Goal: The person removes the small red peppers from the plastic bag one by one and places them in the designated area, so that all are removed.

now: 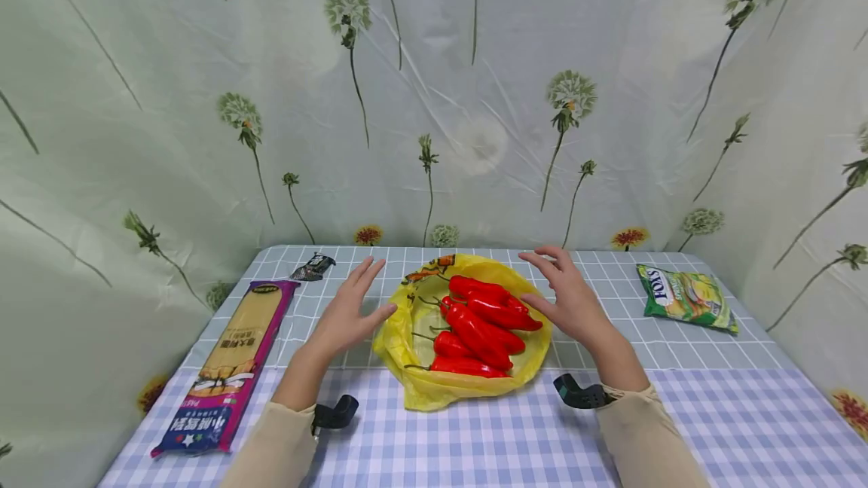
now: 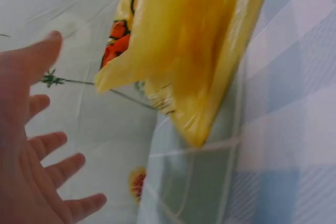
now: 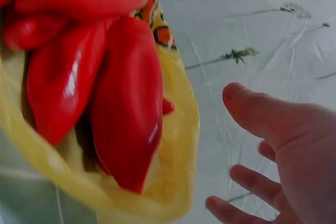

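Note:
A yellow plastic bag [image 1: 434, 394] lies with its mouth spread wide in the middle of the table. Several red peppers [image 1: 475, 333] with thin stems are heaped inside it; the right wrist view shows the glossy peppers [image 3: 128, 93] close up. My left hand [image 1: 346, 315] is held beside the bag's left rim, fingers spread and grasping nothing. On the opposite side my right hand [image 1: 566, 296] hovers by the right rim, its fingers loosely extended. A gap separates the left hand [image 2: 31, 145] from the yellow bag [image 2: 184, 40] in the left wrist view. Likewise, the right hand [image 3: 294, 156] stands apart from the bag.
At the left lies a long purple-edged pasta packet [image 1: 230, 360], with a small black wrapper [image 1: 313, 267] behind it. A green FOX'S bag [image 1: 686, 298] rests at the back right. A dandelion-print curtain [image 1: 475, 96] closes off the table's back and sides.

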`<state>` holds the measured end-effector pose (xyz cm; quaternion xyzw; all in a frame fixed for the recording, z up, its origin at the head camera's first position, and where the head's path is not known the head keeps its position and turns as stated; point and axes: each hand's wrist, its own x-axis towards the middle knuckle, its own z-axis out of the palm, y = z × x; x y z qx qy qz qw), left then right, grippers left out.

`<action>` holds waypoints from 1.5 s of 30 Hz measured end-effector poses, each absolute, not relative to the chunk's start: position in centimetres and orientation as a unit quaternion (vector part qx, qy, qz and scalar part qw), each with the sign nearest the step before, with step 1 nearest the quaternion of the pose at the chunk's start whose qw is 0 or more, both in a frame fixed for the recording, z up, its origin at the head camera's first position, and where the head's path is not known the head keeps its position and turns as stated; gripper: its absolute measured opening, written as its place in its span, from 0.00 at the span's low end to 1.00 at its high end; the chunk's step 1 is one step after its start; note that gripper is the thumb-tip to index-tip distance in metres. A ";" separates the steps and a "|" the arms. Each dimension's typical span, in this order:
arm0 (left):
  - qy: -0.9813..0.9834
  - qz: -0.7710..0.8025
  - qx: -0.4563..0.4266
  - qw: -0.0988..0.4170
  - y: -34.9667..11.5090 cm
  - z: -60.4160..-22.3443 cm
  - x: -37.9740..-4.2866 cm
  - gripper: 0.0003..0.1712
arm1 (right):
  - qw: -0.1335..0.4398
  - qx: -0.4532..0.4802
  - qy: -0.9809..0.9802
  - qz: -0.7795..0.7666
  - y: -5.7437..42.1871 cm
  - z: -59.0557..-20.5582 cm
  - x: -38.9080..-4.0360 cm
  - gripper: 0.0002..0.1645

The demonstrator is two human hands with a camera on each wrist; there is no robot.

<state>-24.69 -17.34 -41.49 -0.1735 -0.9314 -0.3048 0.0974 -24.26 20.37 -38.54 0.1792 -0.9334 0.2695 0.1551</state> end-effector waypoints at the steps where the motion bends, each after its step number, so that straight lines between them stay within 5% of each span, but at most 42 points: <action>1: -0.922 -0.330 -0.180 0.094 -17.2 -41.7 -24.7 0.46 | 0.148 0.184 -0.931 0.280 20.1 -38.6 -24.2 0.39; 17: -0.833 -0.514 -0.199 0.043 -15.7 -44.0 -24.8 0.37 | 0.023 0.219 -0.913 0.343 17.6 -38.9 -23.9 0.33; 27: -0.815 -0.549 -0.187 0.000 -15.4 -44.8 -24.9 0.34 | 0.022 0.217 -0.934 0.281 17.0 -40.0 -24.0 0.27; 45: -0.789 -0.589 -0.169 -0.036 -15.8 -45.9 -25.2 0.36 | 0.044 0.177 -0.948 0.261 15.7 -41.7 -24.3 0.30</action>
